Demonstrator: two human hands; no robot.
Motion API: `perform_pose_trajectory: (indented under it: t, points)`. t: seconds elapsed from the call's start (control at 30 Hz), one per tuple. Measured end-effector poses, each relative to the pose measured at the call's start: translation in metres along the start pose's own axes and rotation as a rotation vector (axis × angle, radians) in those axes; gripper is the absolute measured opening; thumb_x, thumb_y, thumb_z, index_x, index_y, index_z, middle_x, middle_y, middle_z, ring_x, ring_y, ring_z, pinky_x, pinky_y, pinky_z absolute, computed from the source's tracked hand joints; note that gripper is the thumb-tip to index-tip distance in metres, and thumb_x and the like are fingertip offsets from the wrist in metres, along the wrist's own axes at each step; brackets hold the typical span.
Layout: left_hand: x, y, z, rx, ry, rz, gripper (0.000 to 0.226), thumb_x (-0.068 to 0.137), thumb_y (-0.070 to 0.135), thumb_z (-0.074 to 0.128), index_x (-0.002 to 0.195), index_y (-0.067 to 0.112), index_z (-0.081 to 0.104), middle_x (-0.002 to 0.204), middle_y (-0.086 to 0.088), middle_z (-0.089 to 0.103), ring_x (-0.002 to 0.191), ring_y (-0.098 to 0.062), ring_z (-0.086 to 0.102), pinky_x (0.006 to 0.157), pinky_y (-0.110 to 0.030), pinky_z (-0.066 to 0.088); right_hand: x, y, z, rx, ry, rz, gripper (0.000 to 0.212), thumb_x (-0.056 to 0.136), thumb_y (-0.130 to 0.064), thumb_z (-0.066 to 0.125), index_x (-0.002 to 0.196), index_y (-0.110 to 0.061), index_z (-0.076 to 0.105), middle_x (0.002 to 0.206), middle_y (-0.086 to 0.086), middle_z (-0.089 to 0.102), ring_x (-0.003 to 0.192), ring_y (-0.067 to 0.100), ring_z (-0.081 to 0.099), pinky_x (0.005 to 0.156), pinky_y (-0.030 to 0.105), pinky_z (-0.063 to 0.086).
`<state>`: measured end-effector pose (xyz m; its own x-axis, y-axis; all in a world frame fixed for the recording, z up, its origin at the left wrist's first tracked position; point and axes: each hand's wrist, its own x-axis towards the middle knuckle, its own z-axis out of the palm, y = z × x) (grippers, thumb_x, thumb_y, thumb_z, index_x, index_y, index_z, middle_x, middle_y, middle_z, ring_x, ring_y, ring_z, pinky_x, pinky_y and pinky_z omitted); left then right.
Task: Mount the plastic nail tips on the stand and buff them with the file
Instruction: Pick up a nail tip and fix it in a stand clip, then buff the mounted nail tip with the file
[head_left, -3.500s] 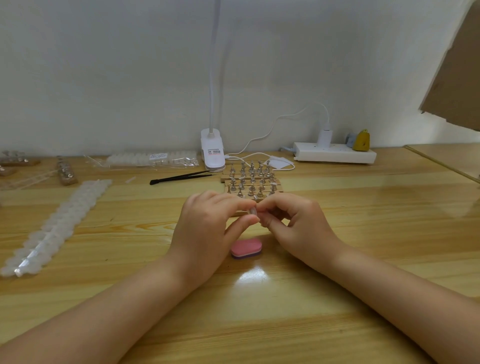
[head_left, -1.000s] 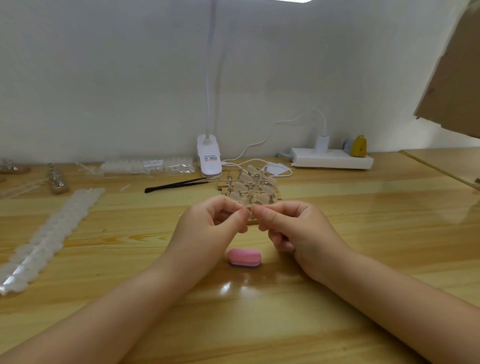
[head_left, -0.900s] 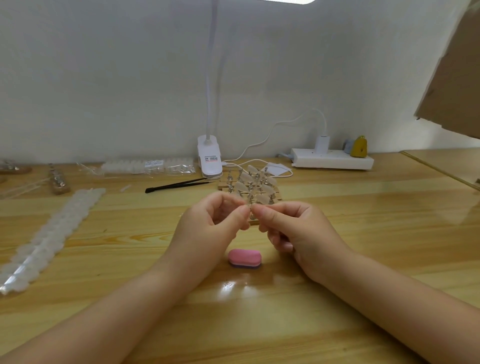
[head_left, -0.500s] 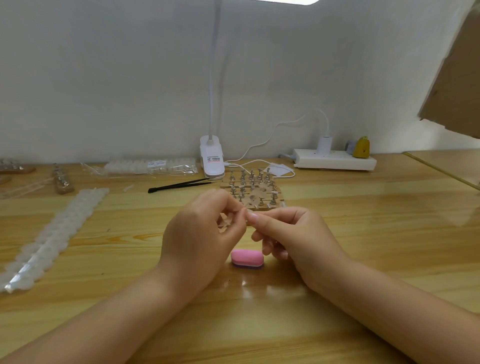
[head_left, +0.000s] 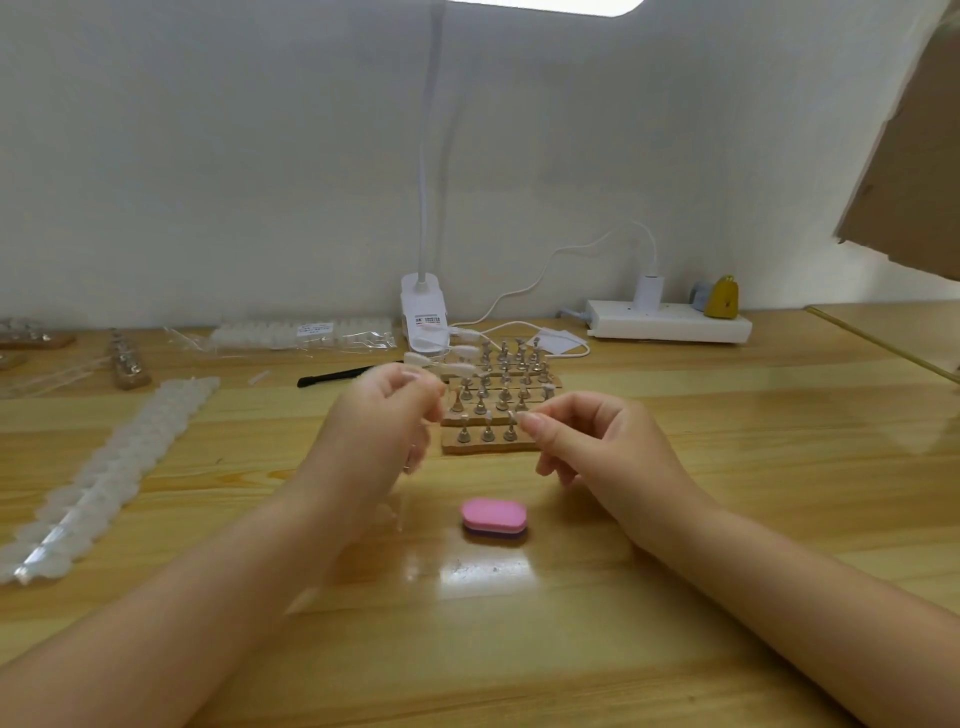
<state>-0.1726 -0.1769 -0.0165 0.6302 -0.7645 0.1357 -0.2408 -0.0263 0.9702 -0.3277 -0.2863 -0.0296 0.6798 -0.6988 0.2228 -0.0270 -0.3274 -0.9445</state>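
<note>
Nail tips (head_left: 460, 368): few seated on stand (head_left: 498, 395), far-left pegs; most pegs bare. Left hand (head_left: 379, 415) blurred, fingers curled, pinching a strip of tips. Right hand (head_left: 587, 441) pinching something small over front row, likely one tip. File (head_left: 494, 515) flat on table (head_left: 727, 467), untouched. Mounting early; buffing not started.

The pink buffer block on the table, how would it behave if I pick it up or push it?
The pink buffer block looks small and foam-like, so probably light. It lies flat with broad faces, so a push on the glossy table would likely slide it, not roll it.
</note>
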Motion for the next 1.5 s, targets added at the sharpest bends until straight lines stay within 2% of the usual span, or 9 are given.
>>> perform_pose_trajectory:
  t: [0.17,0.3,0.4,0.57,0.67,0.97,1.1,1.27,1.5]
  points:
    - [0.017,-0.012,-0.024,0.765,0.178,0.001,0.013,0.090,0.030,0.047,0.096,0.020,0.051,0.080,0.003,0.064,0.069,-0.017,0.062,0.061,-0.031,0.049,0.004,0.012,-0.007,-0.460,0.114,-0.139,0.010,0.087,-0.029,0.067,0.079,-0.023,0.068,0.068,-0.005,0.065,0.061,0.004,0.057,0.059,0.027,0.049]
    - [0.017,-0.025,-0.026,1.235,0.182,-0.018,0.021,0.093,0.035,0.040,0.089,0.016,0.048,0.090,0.000,0.057,0.080,-0.021,0.052,0.057,-0.029,0.038,0.004,0.016,-0.007,-0.668,0.106,-0.169,0.010,0.087,-0.032,0.064,0.078,-0.028,0.066,0.071,-0.014,0.063,0.070,0.003,0.058,0.061,0.026,0.047]
    - [0.015,-0.024,-0.024,1.468,0.219,0.162,0.030,0.094,0.040,0.040,0.112,0.019,0.053,0.112,-0.001,0.053,0.102,-0.022,0.046,0.077,-0.033,0.040,0.005,0.018,-0.009,-0.688,0.098,-0.169,0.011,0.089,-0.031,0.063,0.079,-0.028,0.066,0.072,-0.014,0.062,0.072,0.002,0.057,0.062,0.025,0.046]
    - [-0.009,0.000,-0.011,0.737,-0.247,0.612,0.043,0.082,0.060,0.042,0.101,0.030,0.067,0.082,0.018,0.055,0.082,-0.002,0.051,0.068,-0.019,0.040,0.007,0.015,-0.008,-0.467,0.101,-0.172,0.008,0.089,-0.023,0.066,0.083,-0.021,0.071,0.074,-0.011,0.065,0.073,0.002,0.057,0.064,0.013,0.043]
    - [-0.016,-0.002,-0.004,0.869,-0.497,0.736,0.036,0.080,0.059,0.054,0.102,0.035,0.069,0.088,0.019,0.057,0.081,-0.001,0.053,0.071,-0.023,0.044,0.006,0.012,-0.006,-0.276,0.056,-0.134,0.005,0.087,-0.021,0.069,0.085,-0.021,0.074,0.066,-0.011,0.066,0.064,-0.002,0.057,0.060,0.011,0.044]
    - [-0.004,-0.016,-0.010,0.819,-0.504,0.735,0.018,0.084,0.033,0.068,0.102,0.035,0.066,0.092,0.028,0.053,0.087,0.005,0.051,0.072,-0.010,0.043,0.006,0.008,-0.004,0.302,-0.020,0.179,0.016,0.066,-0.026,0.079,0.076,-0.014,0.077,0.068,0.001,0.066,0.060,0.008,0.059,0.046,0.019,0.042]
    - [-0.004,-0.023,-0.010,0.723,-0.254,0.882,0.022,0.074,0.017,0.082,0.095,0.016,0.074,0.086,0.007,0.069,0.073,-0.006,0.060,0.064,-0.028,0.054,0.007,0.008,-0.003,0.467,-0.066,0.239,0.008,0.066,-0.021,0.076,0.070,-0.014,0.076,0.064,0.001,0.063,0.054,0.007,0.056,0.041,0.018,0.041]
    - [-0.002,-0.022,-0.006,0.515,0.034,0.882,0.034,0.071,0.009,0.083,0.102,0.011,0.070,0.093,0.000,0.064,0.080,-0.011,0.059,0.070,-0.026,0.051,0.005,0.008,0.003,0.552,-0.112,0.276,0.021,0.067,-0.017,0.075,0.082,-0.003,0.072,0.061,0.003,0.060,0.051,0.007,0.052,0.040,0.019,0.041]
    - [-0.015,-0.019,0.011,0.397,-0.024,0.852,0.027,0.072,0.001,0.079,0.096,0.011,0.070,0.092,0.000,0.061,0.085,-0.008,0.060,0.076,-0.016,0.051,0.003,0.009,0.004,0.565,-0.288,0.240,0.006,0.074,-0.013,0.068,0.078,-0.010,0.072,0.064,0.003,0.058,0.054,0.008,0.052,0.045,0.020,0.047]
